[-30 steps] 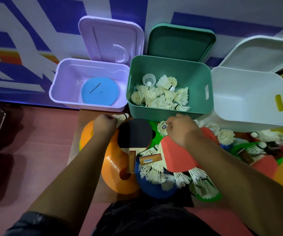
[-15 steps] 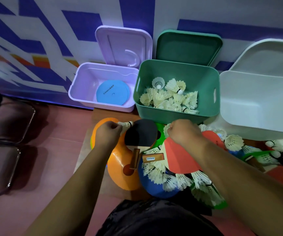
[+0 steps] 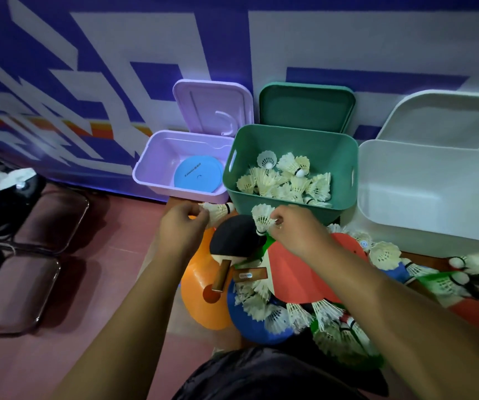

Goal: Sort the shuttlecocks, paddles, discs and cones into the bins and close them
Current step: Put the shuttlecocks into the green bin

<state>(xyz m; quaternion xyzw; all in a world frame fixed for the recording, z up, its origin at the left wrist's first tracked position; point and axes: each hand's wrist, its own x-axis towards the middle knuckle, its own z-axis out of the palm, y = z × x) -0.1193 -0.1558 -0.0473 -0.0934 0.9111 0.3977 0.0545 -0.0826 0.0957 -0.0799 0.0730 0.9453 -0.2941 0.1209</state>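
Note:
My left hand [image 3: 181,226] pinches a white shuttlecock [image 3: 218,210] just in front of the purple bin [image 3: 149,171], which holds a blue disc [image 3: 198,175]. A second shuttlecock [image 3: 263,219] is pinched in my right hand [image 3: 296,232], right before the green bin [image 3: 290,134] that holds several shuttlecocks. Below my hands lie a black paddle [image 3: 235,238], a red paddle [image 3: 299,269], orange cones [image 3: 200,287], a blue cone [image 3: 252,327] and several loose shuttlecocks [image 3: 330,327].
A white bin [image 3: 423,157] stands open at the right with its lid [image 3: 446,119] leaning behind. The purple lid [image 3: 212,108] and green lid [image 3: 306,106] stand against the patterned wall. Dark chairs [image 3: 16,255] stand at the left on the red floor.
Both hands have lifted from the pile, each carrying a shuttlecock up toward the green bin. The view has tilted upward and shifted left.

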